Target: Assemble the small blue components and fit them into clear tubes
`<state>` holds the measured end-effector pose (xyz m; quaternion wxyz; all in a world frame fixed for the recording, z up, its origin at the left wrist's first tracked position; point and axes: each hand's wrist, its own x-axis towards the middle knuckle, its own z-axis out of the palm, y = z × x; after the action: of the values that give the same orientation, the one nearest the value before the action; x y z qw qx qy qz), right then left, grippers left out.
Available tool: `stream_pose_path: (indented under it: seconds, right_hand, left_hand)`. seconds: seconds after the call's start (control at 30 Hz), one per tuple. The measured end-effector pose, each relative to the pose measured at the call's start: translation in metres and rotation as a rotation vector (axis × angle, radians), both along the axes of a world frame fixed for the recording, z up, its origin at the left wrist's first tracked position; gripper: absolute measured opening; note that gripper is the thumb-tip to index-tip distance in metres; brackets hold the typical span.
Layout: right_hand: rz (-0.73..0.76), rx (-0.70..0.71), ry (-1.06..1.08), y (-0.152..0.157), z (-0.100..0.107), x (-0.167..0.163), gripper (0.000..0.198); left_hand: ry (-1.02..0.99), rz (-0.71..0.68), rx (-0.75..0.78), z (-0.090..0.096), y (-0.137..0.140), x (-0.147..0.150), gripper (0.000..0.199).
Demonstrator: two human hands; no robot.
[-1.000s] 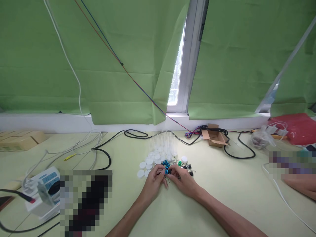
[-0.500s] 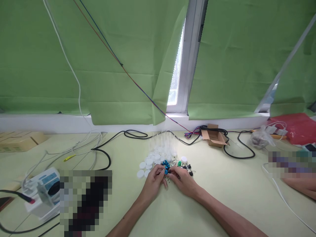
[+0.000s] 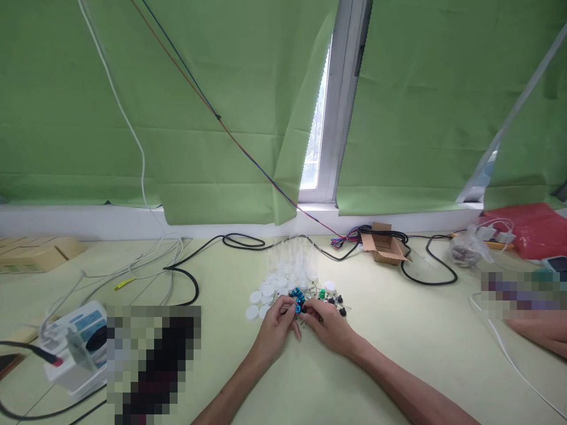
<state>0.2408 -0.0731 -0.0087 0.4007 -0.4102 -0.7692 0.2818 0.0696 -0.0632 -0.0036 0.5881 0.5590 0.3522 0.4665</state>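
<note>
Both hands meet over small parts at the middle of the table. My left hand [image 3: 278, 321] is closed in a pinch on a small blue part [image 3: 298, 309], which seems to have a thin metal stem. Opposite it, the fingertips of my right hand [image 3: 330, 323] pinch a small black piece [image 3: 303, 309] against the blue part. Just behind the fingers lies a cluster of blue parts [image 3: 296, 293]. A green part [image 3: 321, 293] and several black parts [image 3: 340, 299] with thin metal stems lie beyond my right hand. Round white caps [image 3: 256, 297] spread out beside my left hand.
Clear upright tubes [image 3: 290, 255] stand behind the caps. Further back are a black cable [image 3: 243, 245] and an open cardboard box [image 3: 385, 251]. A white power strip [image 3: 75, 360] sits at left. Another person's arm [image 3: 538, 333] rests at the right edge.
</note>
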Motion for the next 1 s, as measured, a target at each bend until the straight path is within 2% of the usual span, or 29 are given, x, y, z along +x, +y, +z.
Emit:
stream_pose_path:
  seconds: [0.43, 0.77, 0.87, 1.0]
  right_hand:
    - [0.019, -0.014, 0.060, 0.0017, -0.0066, 0.0020, 0.015]
    - [-0.022, 0.047, -0.050, 0.0015, -0.0014, 0.0015, 0.024]
    - [-0.001, 0.013, -0.002, 0.0021, -0.0048, 0.0015, 0.017]
    - [0.020, -0.017, 0.057, 0.0022, -0.0085, 0.0020, 0.021]
  left_hand:
    - [0.016, -0.008, 0.007, 0.0019, -0.0017, 0.0003, 0.028]
    - [0.008, -0.010, 0.011, -0.0011, -0.0001, -0.0006, 0.028]
    - [0.000, -0.013, 0.003, 0.0012, -0.0015, -0.0006, 0.028]
    - [0.006, -0.012, 0.009, 0.0024, -0.0022, -0.0006, 0.028]
